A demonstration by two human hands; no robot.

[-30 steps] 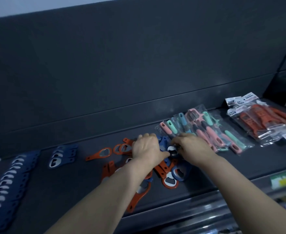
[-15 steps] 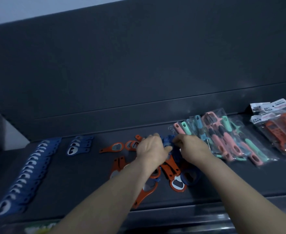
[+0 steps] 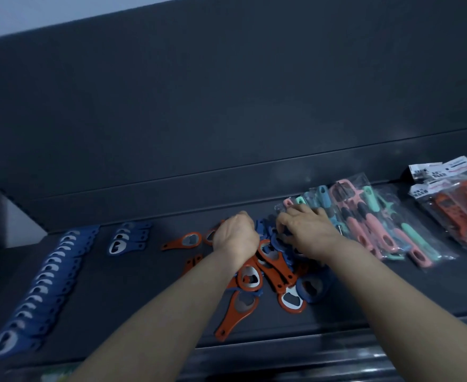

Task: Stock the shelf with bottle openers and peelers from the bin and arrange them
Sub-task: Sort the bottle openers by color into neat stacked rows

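A loose pile of orange bottle openers (image 3: 270, 267) and blue bottle openers (image 3: 310, 289) lies mid-shelf. My left hand (image 3: 236, 235) is a fist at the pile's far left edge, closed on a few blue openers (image 3: 261, 227) that stick out to its right. My right hand (image 3: 306, 232) is palm down over the far side of the pile. Its fingers curl onto blue openers, and its grip is hidden. A long row of blue openers (image 3: 42, 282) lies overlapped at the left, with a short blue stack (image 3: 127, 238) beside it. Bagged pink and mint peelers (image 3: 378, 224) lie right of my hands.
Bags of orange peelers (image 3: 458, 208) lie at the far right. Single orange openers (image 3: 184, 241) sit left of the pile. The dark shelf (image 3: 133, 293) has a back wall behind it and a front lip (image 3: 281, 351) near me. No bin shows.
The view has shifted, so everything sits further right and the whole blue row shows. My right hand has moved from pinching beside the left to lying flat over the blue openers.
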